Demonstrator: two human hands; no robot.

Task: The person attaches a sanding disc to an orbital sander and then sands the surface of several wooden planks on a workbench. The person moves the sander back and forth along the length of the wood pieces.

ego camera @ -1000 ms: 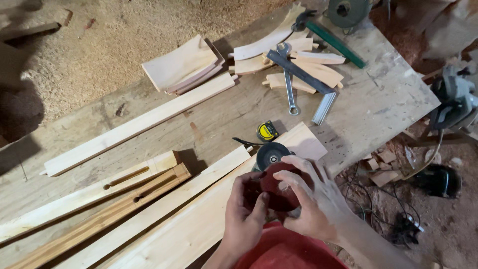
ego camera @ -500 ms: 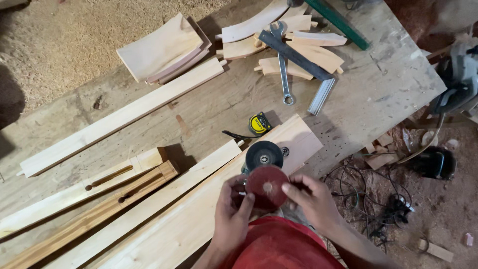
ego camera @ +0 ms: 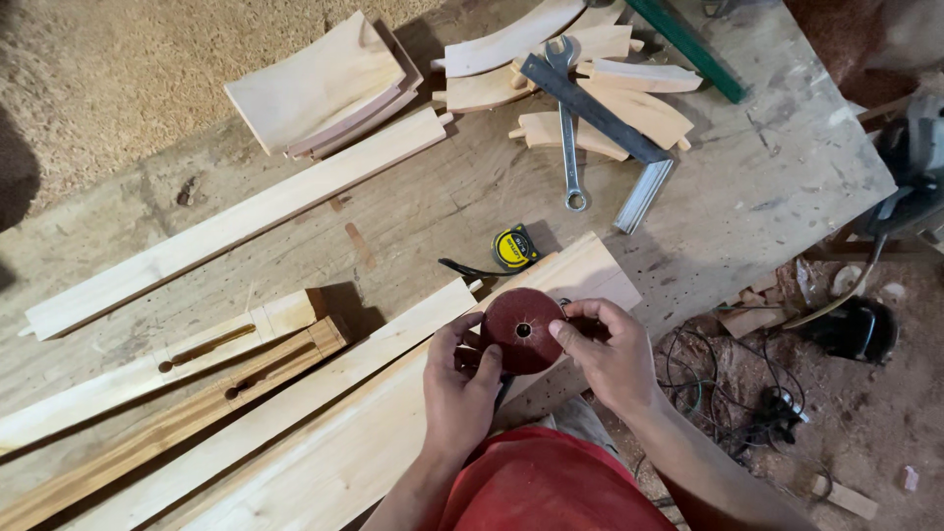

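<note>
Hands at the near edge of a wooden workbench [ego camera: 767, 197]: we look down as the left hand [ego camera: 457, 388] and the right hand [ego camera: 610, 354] grasp a round dark-red sanding disc [ego camera: 521, 329] between them, fingers pinching its rim from either side. The disc sits directly between the hands, its flat face turned up toward us and its small centre hole showing; both hands touch it, the right thumb pressed on its right edge, the left fingers curled at its lower left. A dark tool body seems to lie under the disc, but we cannot tell what it is. Beneath the hands pale planks [ego camera: 374, 433] run diagonally from the near left corner toward the middle of the bench. Just beyond the disc lies a yellow tape measure [ego camera: 513, 246]. Toward the far edge we see a spanner [ego camera: 568, 128] and a metal square [ego camera: 610, 128] resting on curved wood pieces [ego camera: 551, 49], with a stack of curved boards [ego camera: 320, 84] to their left. Cables [ego camera: 728, 383] coil on the floor off the right edge.
</note>
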